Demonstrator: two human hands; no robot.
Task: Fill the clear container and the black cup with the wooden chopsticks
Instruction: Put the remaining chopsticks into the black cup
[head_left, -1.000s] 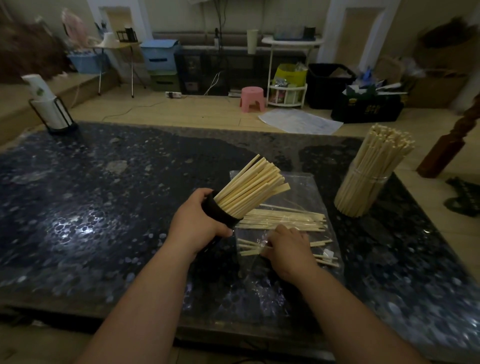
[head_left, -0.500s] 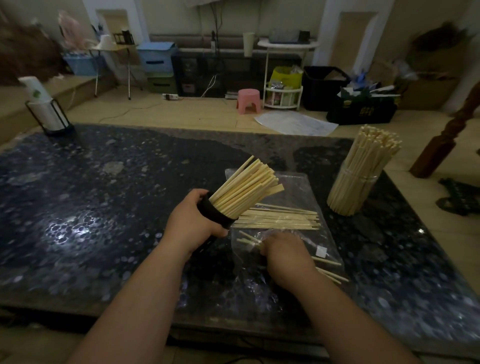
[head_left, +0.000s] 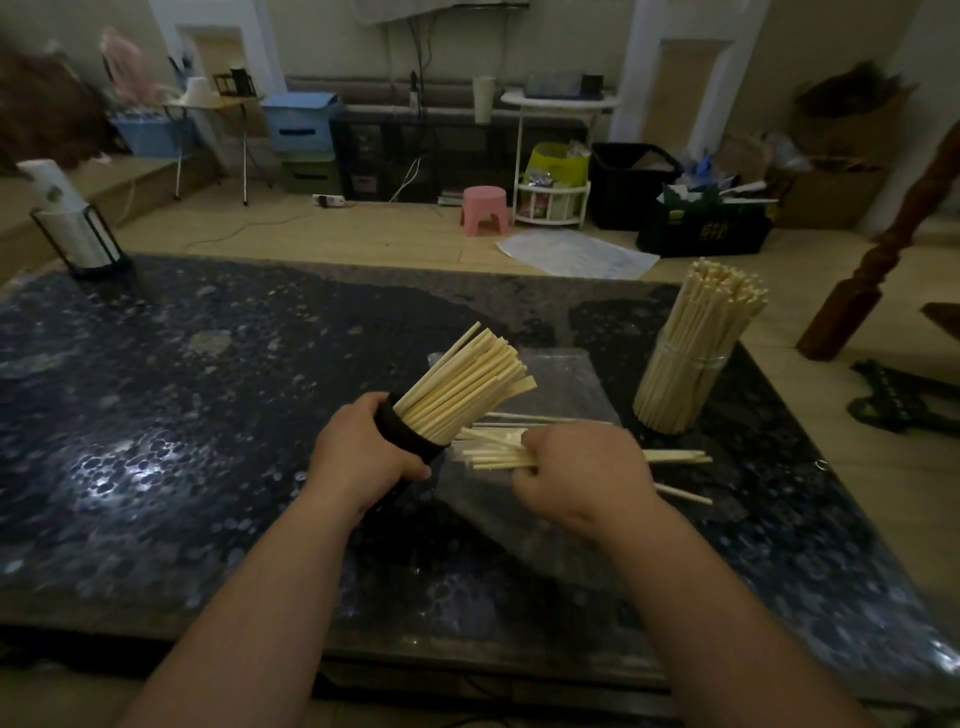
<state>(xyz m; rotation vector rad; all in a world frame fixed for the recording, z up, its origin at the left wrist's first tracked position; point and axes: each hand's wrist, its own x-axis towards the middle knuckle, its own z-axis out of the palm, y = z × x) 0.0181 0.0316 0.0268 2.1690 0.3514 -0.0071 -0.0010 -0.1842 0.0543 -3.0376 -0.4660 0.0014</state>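
The left hand grips the tilted black cup; the right hand holds chopsticks, maybe six. Slide them in straight.

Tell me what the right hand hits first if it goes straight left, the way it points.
Likely the black cup tilted in the left hand. The chopsticks gripped by the right hand lead, tips just short of the cup's rim; depth is unclear, so they might slip beneath it.
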